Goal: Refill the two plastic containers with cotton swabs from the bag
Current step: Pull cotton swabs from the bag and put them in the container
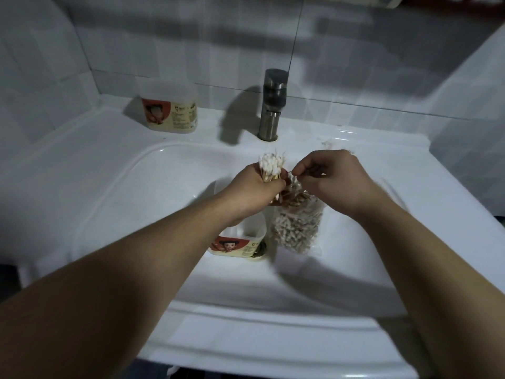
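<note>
Left fingers (276, 184): curling round a bundle of cotton swabs (270, 165), tips up, likely squaring them for a drop.
Right fingers (300, 169): pinching what looks like a single swab (290, 174) beside the bundle.
Bag (297, 222): hanging just under both hands; which hand is carrying it, I cannot tell.
Near container (240, 243): standing in the sink (109, 192) by the drain (259, 251), below the left hand (257, 184).
Far container (169, 108): sitting on the back ledge, left of the faucet (273, 105).
In the way: the bag is crowding the near container.

You stood at a white sink (82, 160) set against pale tiled walls (191, 36); a dark metal tap (273, 105) rose behind the basin; dim light threw its shadow leftward.
</note>
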`<state>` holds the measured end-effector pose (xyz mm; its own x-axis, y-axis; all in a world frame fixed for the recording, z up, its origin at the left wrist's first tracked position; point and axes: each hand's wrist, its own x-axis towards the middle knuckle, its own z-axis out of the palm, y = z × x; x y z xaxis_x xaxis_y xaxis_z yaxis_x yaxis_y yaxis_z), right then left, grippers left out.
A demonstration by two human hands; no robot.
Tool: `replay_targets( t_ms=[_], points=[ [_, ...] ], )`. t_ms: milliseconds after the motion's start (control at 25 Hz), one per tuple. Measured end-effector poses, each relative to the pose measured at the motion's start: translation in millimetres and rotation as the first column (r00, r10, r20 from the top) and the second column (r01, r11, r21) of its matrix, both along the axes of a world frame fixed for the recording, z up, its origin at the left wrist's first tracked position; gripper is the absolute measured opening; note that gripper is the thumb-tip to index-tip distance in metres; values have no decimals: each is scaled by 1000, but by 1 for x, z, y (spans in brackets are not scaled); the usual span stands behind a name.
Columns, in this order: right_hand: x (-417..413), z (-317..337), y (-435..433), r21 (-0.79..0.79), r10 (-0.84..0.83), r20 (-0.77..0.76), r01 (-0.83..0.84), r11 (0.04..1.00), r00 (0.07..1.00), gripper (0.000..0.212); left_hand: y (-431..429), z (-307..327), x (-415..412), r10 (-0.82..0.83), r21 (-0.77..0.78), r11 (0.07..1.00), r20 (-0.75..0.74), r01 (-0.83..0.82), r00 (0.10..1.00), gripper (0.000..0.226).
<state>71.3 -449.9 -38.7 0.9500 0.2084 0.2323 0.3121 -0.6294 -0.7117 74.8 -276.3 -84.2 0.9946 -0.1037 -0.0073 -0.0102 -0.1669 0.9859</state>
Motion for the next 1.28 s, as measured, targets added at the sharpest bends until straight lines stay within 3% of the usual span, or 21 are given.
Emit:
replay_targets(
  t_ms=[80,240,480,640,880,1080,1280],
  points=[
    [1,-3,2,10,27,9,-27,1000,1000,30,-1,0,-2,-23,48,999,21,22,1000,21],
    [3,-6,5,44,-19,32,18,999,999,26,0,-1,-1,-36,-13,999,15,36,999,20],
    [6,3,-4,271,-170,17,159,949,985,25,-1,3,0,25,-117,993,-43,-29,999,16],
    [6,0,-2,126,-132,24,128,984,991,25,1,6,-1,24,-215,976,-66,-37,998,5],
    [4,-1,-1,52,-80,16,79,995,997,27,4,10,-2,12,-346,937,-109,-49,994,25],
    [4,-5,0,16,-42,10,41,999,999,28,3,12,-3,65,-278,956,-124,-97,990,30],
    [6,-9,0,-187,-10,63,21,982,998,33,2,16,-4,1,-410,911,-124,-53,992,32]
  ],
)
